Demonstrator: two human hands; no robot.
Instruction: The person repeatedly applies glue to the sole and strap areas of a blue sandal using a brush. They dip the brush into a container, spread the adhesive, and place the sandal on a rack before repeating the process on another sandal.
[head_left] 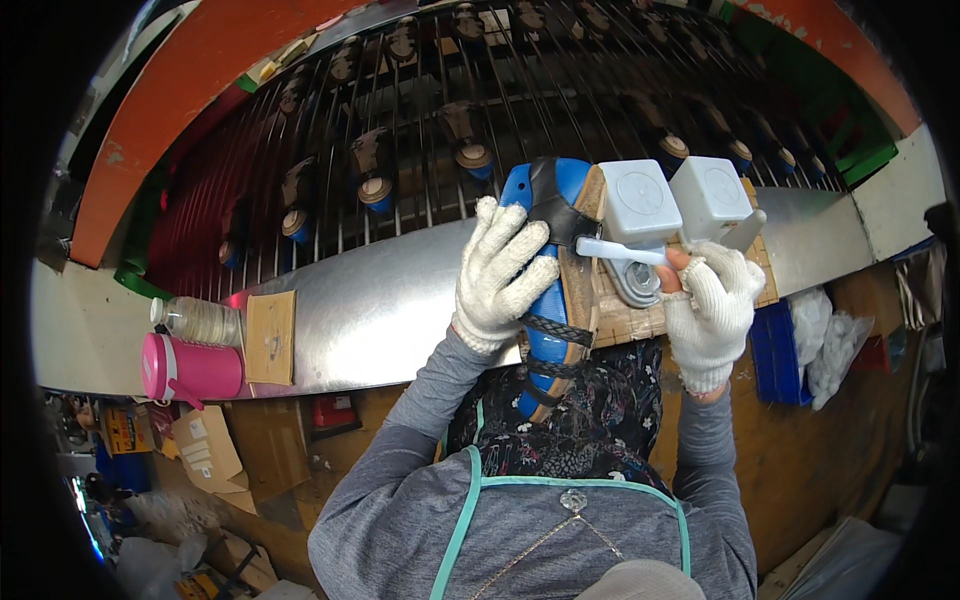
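Observation:
A black strappy sandal on a blue shoe last (548, 290) stands on end in front of me, its tan sole edge facing right. My left hand (503, 278), in a white knitted glove, is closed around the last's left side. In my gloved right hand (712, 312), with bare fingertips showing, is a slim white brush (622, 251) pinched near its right end. The brush's far end meets the sole edge beside the wide black strap; its bristles cannot be made out. Just below the brush is a grey holder with a round clear cup (640, 280).
Two white square containers (640, 200) stand behind the brush on a tan board (615, 322). Beyond the metal ledge (370, 300), more shoes on blue lasts (375, 180) sit on a rack of rods. A pink jug (190, 366) and a plastic bottle (195, 320) are at left, a blue bin (778, 350) at right.

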